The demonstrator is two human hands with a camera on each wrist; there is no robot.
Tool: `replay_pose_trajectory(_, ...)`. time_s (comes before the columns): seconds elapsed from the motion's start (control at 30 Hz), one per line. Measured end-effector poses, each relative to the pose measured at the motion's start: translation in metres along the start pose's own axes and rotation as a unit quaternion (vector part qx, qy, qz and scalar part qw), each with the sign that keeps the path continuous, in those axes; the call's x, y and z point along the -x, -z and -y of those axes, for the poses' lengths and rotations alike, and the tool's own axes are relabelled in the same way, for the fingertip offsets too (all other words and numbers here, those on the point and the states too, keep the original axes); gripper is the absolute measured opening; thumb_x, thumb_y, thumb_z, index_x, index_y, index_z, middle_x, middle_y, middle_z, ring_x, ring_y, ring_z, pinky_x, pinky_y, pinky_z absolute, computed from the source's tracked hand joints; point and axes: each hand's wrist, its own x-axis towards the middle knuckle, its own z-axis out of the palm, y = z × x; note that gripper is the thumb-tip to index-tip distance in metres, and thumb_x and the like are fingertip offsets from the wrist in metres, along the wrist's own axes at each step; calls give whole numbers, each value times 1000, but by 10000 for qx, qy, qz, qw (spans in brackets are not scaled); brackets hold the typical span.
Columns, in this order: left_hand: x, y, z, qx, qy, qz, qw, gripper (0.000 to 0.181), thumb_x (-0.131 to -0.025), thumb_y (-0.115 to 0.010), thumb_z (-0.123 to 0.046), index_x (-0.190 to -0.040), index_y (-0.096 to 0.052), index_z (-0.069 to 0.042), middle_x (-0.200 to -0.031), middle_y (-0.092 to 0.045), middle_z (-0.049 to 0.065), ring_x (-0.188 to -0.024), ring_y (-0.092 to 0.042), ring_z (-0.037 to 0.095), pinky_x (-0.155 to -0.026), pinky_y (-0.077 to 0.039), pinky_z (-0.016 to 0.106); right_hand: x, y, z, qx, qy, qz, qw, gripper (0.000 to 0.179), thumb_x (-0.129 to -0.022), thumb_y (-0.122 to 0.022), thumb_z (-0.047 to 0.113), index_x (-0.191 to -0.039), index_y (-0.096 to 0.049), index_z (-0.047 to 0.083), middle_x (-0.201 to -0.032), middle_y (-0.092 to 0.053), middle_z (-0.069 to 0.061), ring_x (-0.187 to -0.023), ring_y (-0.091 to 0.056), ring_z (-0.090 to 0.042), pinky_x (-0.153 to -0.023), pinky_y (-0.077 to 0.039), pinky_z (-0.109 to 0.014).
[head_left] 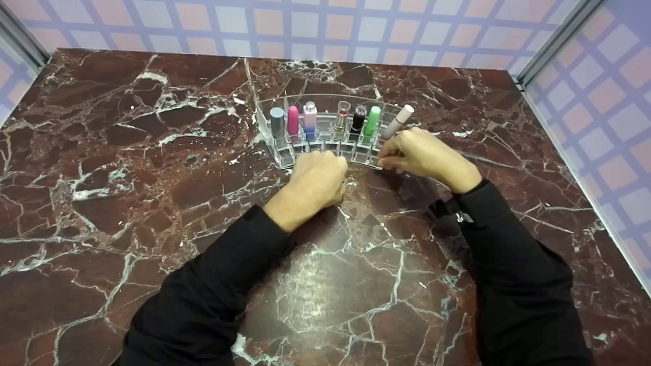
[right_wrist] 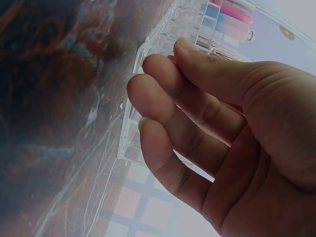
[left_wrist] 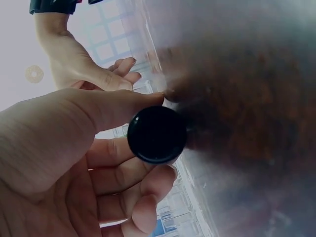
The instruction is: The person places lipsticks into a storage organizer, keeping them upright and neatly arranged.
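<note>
A clear curved cosmetics organizer (head_left: 325,147) holds several tubes upright in its back row. At its right end a pale pink tube (head_left: 399,122) leans to the right. In front of the organizer, my left hand (head_left: 318,175) pinches a cosmetic tube with a round black end (left_wrist: 157,134) between thumb and fingers. The rest of that tube is hidden. My right hand (head_left: 424,155) is at the organizer's right front corner, its fingers loosely bent. No thing shows between thumb and fingers in the right wrist view; whether the fingertips touch the organizer, I cannot tell.
Along the organizer stand a grey tube (head_left: 277,122), a pink tube (head_left: 293,122), a pink-and-blue tube (head_left: 309,122), a clear-capped lipstick (head_left: 342,122), a black tube (head_left: 358,122) and a green tube (head_left: 372,122). The marbled table (head_left: 127,203) meets checkered walls (head_left: 325,25).
</note>
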Motion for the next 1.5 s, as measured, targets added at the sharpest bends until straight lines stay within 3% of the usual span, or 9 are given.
replay_pose_trajectory(0.2, -1, 1, 2, 15, 68, 144, 9999, 27, -84, -62, 0, -65, -49, -13, -66, -54, 1, -56, -46, 16, -51, -44, 28, -1, 0, 0, 14, 21, 14, 10000, 14, -95, -75, 13, -104, -78, 3, -92, -77, -10, -69, -71, -18, -66, -60, -36)
replay_pose_trajectory(0.4, -1, 5, 5, 225, 109, 414, 9988, 17, -94, -67, -11, -77, -64, -8, -69, -57, 2, -57, -47, 15, -52, -44, 27, -1, 1, 1, 18, 36, 8, 10000, 14, -95, -75, 13, -104, -78, 3, -91, -77, -10, -68, -71, -17, -65, -60, -36)
replay_pose_trajectory(0.57, -3, 14, 12, 638, 260, 741, 9949, 29, -99, -70, -34, -86, -68, -8, -79, -64, 4, -66, -56, 18, -58, -50, 31, 0, 0, 0, -6, 89, -33, 10000, 12, -95, -75, 12, -103, -78, 3, -90, -77, -11, -66, -71, -17, -62, -59, -35)
replay_pose_trajectory(0.7, -3, 22, 19, 1224, 270, 659, 9899, 31, -99, -70, -38, -86, -73, -10, -81, -68, 4, -67, -59, 18, -63, -52, 33, 0, 0, 0, -9, 84, -42, 10000, 13, -95, -75, 13, -103, -78, 3, -91, -77, -10, -66, -71, -17, -62, -59, -35)
replay_pose_trajectory(0.9, -3, 26, 27, 2162, 362, 555, 9741, 37, -99, -70, -38, -71, -68, -13, -61, -52, -6, -50, -41, 8, -49, -35, 23, 1, 0, 0, -2, 27, -2, 10000, 13, -95, -75, 12, -103, -78, 3, -90, -77, -10, -68, -71, -18, -64, -60, -36)
replay_pose_trajectory(1.0, -4, 25, 30, 2591, 469, 540, 9632, 34, -101, -69, -36, -77, -70, -12, -58, -45, -8, -47, -34, 5, -44, -28, 20, 0, 0, 0, 105, 81, -22, 9999, 13, -95, -76, 12, -103, -78, 3, -90, -77, -10, -69, -71, -19, -67, -60, -38)
replay_pose_trajectory(1.17, -5, 25, 33, 3253, 707, 458, 9418, 25, -101, -68, -34, -107, -77, -11, -69, -63, -2, -46, -39, 5, -41, -31, 19, 0, 0, 1, 386, 172, -68, 9991, 13, -95, -76, 16, -103, -79, 5, -91, -76, -8, -73, -70, -22, -76, -58, -45)
replay_pose_trajectory(1.23, -5, 25, 34, 3414, 765, 392, 9360, 27, -101, -69, -34, -112, -76, -11, -76, -70, 3, -47, -41, 6, -41, -32, 20, 0, 1, 1, 472, 217, -70, 9986, 14, -96, -76, 17, -103, -79, 6, -92, -76, -7, -75, -70, -23, -77, -58, -46)
replay_pose_trajectory(1.5, -7, 25, 39, 3626, 766, 114, 9287, 27, -101, -69, -35, -113, -77, -12, -80, -70, 4, -49, -42, 5, -44, -33, 19, 1, 3, 7, 547, 367, -273, 9975, 18, -100, -71, 26, -102, -78, 9, -90, -76, -4, -70, -69, -19, -71, -58, -44)
